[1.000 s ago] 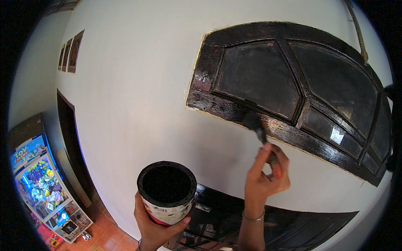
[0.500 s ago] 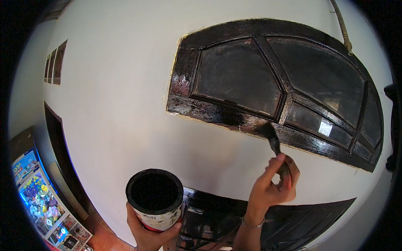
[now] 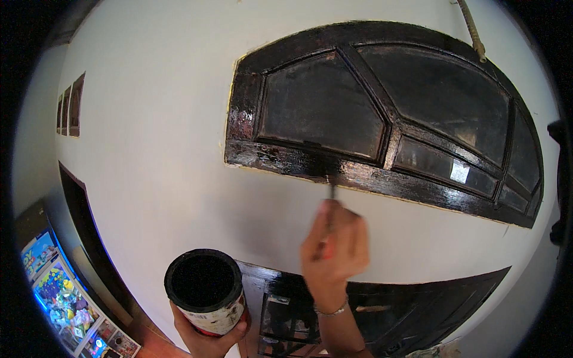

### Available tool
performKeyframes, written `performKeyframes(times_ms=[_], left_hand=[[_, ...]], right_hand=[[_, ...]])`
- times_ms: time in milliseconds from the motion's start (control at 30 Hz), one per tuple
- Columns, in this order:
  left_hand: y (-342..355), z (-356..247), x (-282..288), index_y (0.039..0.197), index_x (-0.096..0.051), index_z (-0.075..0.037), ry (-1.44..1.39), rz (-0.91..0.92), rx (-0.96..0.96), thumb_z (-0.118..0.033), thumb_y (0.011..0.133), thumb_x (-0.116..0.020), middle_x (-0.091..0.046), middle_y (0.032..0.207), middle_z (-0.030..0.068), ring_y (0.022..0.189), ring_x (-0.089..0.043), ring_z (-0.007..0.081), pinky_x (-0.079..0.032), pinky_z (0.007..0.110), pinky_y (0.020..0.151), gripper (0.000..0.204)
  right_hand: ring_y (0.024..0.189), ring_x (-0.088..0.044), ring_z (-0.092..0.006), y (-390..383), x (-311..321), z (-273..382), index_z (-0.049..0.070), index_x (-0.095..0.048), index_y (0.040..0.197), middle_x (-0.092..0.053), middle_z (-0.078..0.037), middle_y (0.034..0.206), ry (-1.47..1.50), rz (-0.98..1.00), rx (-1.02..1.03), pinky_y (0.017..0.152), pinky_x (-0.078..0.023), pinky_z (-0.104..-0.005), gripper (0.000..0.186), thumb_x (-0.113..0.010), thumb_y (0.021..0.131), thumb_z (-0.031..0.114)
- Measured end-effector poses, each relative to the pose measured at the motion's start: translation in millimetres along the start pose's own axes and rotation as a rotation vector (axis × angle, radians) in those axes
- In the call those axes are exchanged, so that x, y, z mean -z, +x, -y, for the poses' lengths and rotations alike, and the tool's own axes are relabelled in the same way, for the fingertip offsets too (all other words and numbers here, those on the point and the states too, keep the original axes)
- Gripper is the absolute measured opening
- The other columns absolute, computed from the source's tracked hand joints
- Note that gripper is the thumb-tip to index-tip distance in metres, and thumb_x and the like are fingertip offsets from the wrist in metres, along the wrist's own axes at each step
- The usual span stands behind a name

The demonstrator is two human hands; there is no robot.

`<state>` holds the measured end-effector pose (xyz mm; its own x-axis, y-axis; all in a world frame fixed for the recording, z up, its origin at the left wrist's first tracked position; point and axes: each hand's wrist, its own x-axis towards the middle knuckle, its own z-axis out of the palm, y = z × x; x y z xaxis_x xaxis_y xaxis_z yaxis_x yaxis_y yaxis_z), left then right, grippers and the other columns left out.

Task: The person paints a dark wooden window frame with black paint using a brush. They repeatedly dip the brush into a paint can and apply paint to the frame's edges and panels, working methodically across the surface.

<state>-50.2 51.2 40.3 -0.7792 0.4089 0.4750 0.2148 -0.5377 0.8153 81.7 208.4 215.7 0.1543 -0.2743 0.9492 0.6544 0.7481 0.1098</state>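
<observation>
My left hand (image 3: 209, 343) is wrapped round a paint can (image 3: 222, 318) with a black rim and a stained white and red side. The can is uncovered on top and dark inside. Up and to the right, my right hand (image 3: 335, 247) grips a paintbrush (image 3: 332, 191) by its handle, fingers closed and blurred by motion. The dark bristles meet the lower rail of an arched wooden window frame (image 3: 280, 160), near its middle. Glossy dark brown covers the rail's left part; right of the brush the wood looks lighter and shiny. The bristle tips are hard to make out.
The window sits in a white wall (image 3: 149, 149). Below it is a dark door (image 3: 430, 304) with glass panes. A pipe (image 3: 471, 30) hangs at the upper right. At the lower left stands a lit, colourful claw machine (image 3: 68, 307) beside a dark doorway (image 3: 89, 232).
My right hand has swung left with the paintbrush, along the lower rail. The window and the can have shifted a little left in the view.
</observation>
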Motion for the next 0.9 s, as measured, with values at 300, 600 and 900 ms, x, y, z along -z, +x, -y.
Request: performKeyframes(times_ms=[300,600,900], left_hand=[[-2.4,-6.7,-7.6,0.158,-0.022,-0.001,-0.015,0.074,0.030,-0.025,0.060,-0.101,-0.050,0.144,0.0167,0.129,-0.056,0.0300,-0.048,0.045,0.110,0.128],[-4.0,4.8,-1.6,0.157,-0.023,-0.001,0.042,0.068,0.010,-0.030,0.060,-0.101,-0.049,0.143,0.0153,0.129,-0.054,0.0301,-0.048,0.045,0.109,0.127],[-5.3,4.8,-8.6,0.158,-0.021,-0.003,-0.015,0.051,0.057,-0.025,0.059,-0.101,-0.048,0.144,0.0175,0.130,-0.055,0.0324,-0.048,0.046,0.110,0.129]], right_hand=[[0.072,-0.070,-0.0302,-8.6,-7.9,7.7,0.002,-0.073,0.101,-0.073,-0.012,0.090,0.358,0.160,-0.110,0.066,-0.056,-0.0346,0.016,-0.079,0.086,-0.001],[0.080,-0.073,-0.0247,4.8,50.0,-28.8,-0.003,-0.071,0.098,-0.075,-0.014,0.091,0.136,0.047,-0.343,0.074,-0.056,-0.0313,0.013,-0.078,0.087,-0.004],[0.085,-0.071,-0.0331,16.1,59.6,-36.3,0.000,-0.072,0.104,-0.071,-0.016,0.097,0.159,0.238,-0.382,0.076,-0.058,-0.0362,0.042,-0.063,0.068,-0.022]])
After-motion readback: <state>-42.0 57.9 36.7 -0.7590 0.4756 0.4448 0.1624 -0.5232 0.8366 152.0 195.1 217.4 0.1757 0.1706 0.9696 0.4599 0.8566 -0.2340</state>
